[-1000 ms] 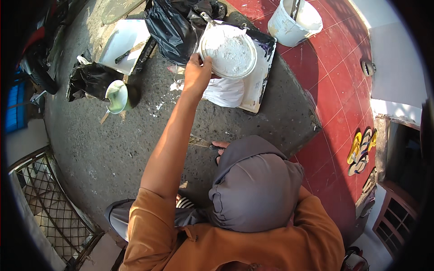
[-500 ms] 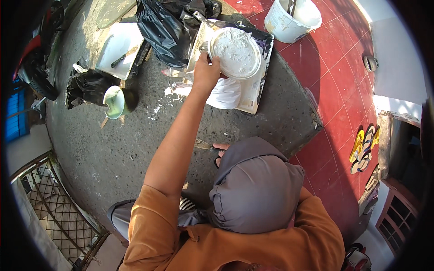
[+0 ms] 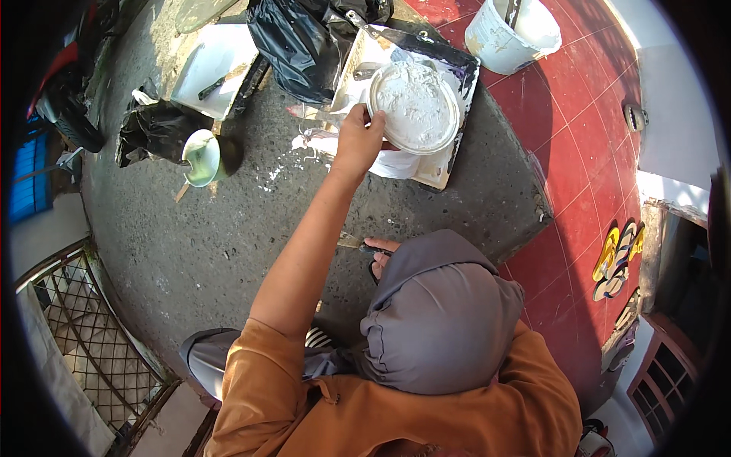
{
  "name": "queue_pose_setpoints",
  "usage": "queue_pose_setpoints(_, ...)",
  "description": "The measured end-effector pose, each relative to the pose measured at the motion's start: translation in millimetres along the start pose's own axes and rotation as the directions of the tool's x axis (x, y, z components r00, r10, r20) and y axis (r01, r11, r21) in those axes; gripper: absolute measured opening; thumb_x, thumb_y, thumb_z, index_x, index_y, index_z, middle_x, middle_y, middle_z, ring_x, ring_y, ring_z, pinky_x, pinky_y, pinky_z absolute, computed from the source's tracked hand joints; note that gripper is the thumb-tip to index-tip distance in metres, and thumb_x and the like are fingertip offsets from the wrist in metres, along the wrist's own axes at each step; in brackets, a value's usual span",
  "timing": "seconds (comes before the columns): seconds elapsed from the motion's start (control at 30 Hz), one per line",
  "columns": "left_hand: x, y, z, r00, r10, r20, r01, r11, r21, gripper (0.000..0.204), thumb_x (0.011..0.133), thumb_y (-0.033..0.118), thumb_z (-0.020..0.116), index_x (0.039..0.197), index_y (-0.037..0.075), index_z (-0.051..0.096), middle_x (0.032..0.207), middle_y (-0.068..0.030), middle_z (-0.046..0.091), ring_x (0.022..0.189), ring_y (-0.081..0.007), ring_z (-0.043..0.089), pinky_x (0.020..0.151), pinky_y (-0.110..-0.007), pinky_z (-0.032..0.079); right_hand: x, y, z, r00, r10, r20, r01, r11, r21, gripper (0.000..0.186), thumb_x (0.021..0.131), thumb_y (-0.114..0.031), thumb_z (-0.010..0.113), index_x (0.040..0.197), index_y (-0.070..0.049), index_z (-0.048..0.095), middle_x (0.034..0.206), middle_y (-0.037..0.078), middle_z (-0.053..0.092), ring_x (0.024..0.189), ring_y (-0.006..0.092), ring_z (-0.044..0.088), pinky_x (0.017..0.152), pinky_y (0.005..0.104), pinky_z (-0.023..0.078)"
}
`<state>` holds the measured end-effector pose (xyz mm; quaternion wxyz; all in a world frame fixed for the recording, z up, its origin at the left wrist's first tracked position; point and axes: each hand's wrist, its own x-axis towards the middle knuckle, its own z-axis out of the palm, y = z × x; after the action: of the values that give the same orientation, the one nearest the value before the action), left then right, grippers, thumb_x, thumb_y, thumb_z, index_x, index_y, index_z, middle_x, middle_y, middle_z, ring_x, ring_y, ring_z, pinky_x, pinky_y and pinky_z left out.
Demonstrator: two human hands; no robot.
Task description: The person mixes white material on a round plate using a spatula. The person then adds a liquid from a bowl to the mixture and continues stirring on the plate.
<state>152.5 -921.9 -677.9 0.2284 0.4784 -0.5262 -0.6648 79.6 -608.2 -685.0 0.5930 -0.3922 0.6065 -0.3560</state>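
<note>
My left hand [image 3: 359,141] grips the near left rim of a round white tub [image 3: 413,107] filled with white powder or paste. The tub is above a shallow white tray [image 3: 435,177] with a dark, smeared edge. A white plastic bag [image 3: 395,164] sticks out from under the tub on its near side. Beside the tub's upper left rim lies a metal scraper-like tool [image 3: 367,71], partly covered. Another tool with a dark handle [image 3: 361,23] rests across the tray's far corner. My right hand is hidden behind grey cloth [image 3: 445,320]; only its orange sleeve shows.
Black plastic bags [image 3: 293,53] lie left of the tray. Farther left are a second white tray [image 3: 205,65], a black bag [image 3: 156,131] and a tipped pale green container [image 3: 202,158]. A smeared white bucket [image 3: 509,42] stands on red tiles, with sandals [image 3: 618,259] at right.
The whole view has shifted, so most things appear farther right. My left hand and the tub have come slightly nearer to me relative to the tray. The grip on the rim stays.
</note>
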Motion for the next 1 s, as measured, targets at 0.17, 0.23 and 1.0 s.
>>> queue_pose_setpoints(0.17,-23,12,-20,0.997,-0.073,0.019,0.075,0.978,-0.195,0.030,0.104,0.016,0.053,0.122,-0.008,0.054,0.107,-0.0140,0.066,0.094,-0.0184,0.068,0.072,-0.033,0.064,4,-3,6,0.998,-0.013,0.062,0.013,1.000,-0.010,0.040,0.100,-0.024,0.061,0.140,-0.019,0.059,0.106,0.015,0.075,0.080,0.0211,0.074,0.072,0.0313,0.055)
queue_pose_setpoints(0.23,-29,28,-42,0.997,-0.072,0.002,0.070,0.961,-0.269,0.032,0.103,0.018,0.055,0.123,-0.007,0.054,0.106,-0.0138,0.066,0.093,-0.0185,0.068,0.071,-0.032,0.064,11,-5,13,0.995,-0.033,0.097,0.035,0.999,-0.017,0.040,0.100,-0.024,0.061,0.140,-0.019,0.059,0.107,0.015,0.075,0.080,0.0211,0.074,0.072,0.0313,0.055)
queue_pose_setpoints(1.0,77,58,-326,0.681,0.706,-0.195,0.196,0.081,0.977,0.022,0.091,0.022,0.059,0.105,0.005,0.062,0.112,-0.0153,0.062,0.104,-0.0349,0.065,0.080,-0.046,0.058,81,18,80,0.939,0.173,0.297,-0.099,0.963,-0.249,0.040,0.100,-0.025,0.059,0.140,-0.016,0.059,0.116,0.017,0.071,0.091,0.0338,0.073,0.077,0.0356,0.056)
